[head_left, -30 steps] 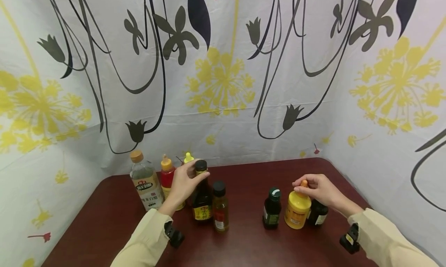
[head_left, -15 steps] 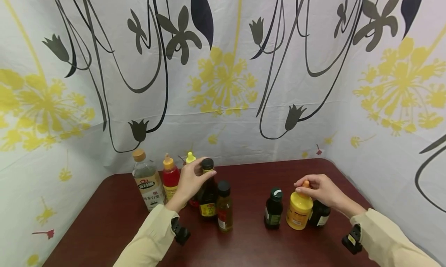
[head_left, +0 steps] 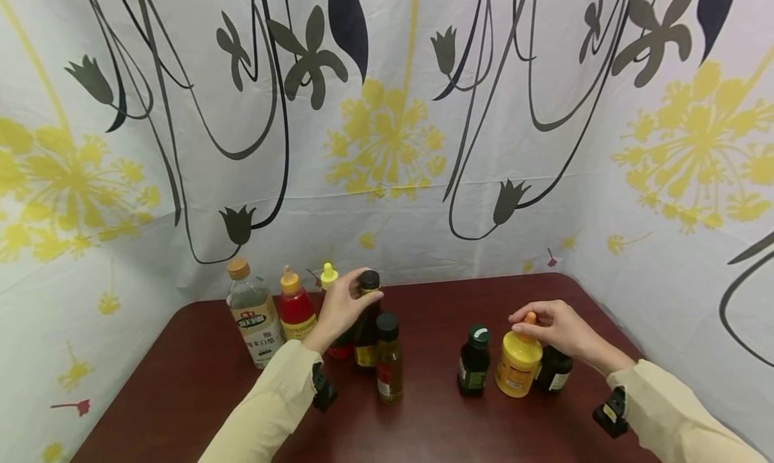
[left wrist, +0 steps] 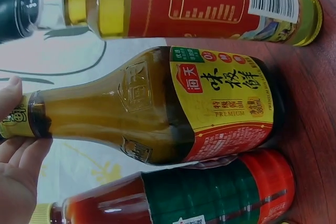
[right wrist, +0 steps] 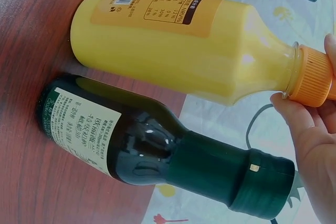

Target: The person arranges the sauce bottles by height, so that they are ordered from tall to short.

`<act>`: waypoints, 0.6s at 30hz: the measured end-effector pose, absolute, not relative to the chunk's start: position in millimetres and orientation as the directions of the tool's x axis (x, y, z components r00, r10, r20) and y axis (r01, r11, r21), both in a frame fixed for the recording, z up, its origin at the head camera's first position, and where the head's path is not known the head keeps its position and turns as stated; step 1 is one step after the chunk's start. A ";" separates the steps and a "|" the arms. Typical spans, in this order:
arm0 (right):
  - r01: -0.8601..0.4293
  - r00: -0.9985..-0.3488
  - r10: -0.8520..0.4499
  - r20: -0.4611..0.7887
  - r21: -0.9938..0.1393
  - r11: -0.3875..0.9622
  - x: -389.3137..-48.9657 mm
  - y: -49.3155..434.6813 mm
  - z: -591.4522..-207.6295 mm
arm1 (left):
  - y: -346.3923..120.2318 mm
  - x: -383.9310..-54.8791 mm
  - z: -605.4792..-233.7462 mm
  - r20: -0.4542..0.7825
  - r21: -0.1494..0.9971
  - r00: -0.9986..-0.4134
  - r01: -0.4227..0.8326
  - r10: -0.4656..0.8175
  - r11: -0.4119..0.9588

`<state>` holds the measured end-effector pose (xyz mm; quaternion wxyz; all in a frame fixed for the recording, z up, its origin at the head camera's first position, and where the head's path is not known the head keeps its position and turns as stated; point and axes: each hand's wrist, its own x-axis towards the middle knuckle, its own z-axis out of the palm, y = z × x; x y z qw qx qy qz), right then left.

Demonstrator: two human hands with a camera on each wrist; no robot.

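Observation:
My left hand (head_left: pixel 342 310) grips the neck of a brown soy sauce bottle (left wrist: pixel 226 103), just under its black cap; the bottle stands upright with a yellow and red label. In the head view its lower right side is partly hidden by a black-capped oil bottle (head_left: pixel 390 365) with a red label. A green-labelled sauce bottle (left wrist: pixel 210 192) is close on its other side. My right hand (head_left: pixel 559 328) pinches the orange cap of a yellow squeeze bottle (right wrist: pixel 168 40), which stands on the table. A dark green bottle (right wrist: pixel 142 135) is right beside that one.
On the left stand a clear vinegar bottle (head_left: pixel 256 328) and a red squeeze bottle (head_left: pixel 296 308). A small green-capped bottle (head_left: pixel 474 369) is left of the yellow one. The dark red table (head_left: pixel 435 436) ends at a patterned cloth (head_left: pixel 399 241) at back and sides.
The soy sauce bottle has moved right and slightly back in my left hand, to behind the oil bottle. My right hand and the yellow squeeze bottle have stayed in place.

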<state>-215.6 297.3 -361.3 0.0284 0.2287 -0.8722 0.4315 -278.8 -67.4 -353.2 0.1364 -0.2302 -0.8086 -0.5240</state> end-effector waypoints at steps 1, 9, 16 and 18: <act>-0.424 -0.894 -0.374 0.248 -0.740 0.522 -215.5 297.2 -361.3 | -66.9 -280.4 -353.4 0.460 0.784 -0.857 0.514 0.231 0.347; -0.417 -0.898 -0.365 0.248 -0.745 0.520 -216.2 297.2 -362.7 | -63.5 -292.7 -359.8 0.453 0.794 -0.865 0.501 0.214 0.345; -0.430 -0.892 -0.372 0.256 -0.735 0.525 -216.8 297.0 -363.4 | -59.4 -300.3 -362.8 0.457 0.799 -0.869 0.496 0.191 0.341; -0.430 -0.893 -0.370 0.257 -0.731 0.530 -218.1 297.9 -365.5 | -58.4 -302.2 -363.5 0.470 0.789 -0.859 0.512 0.202 0.339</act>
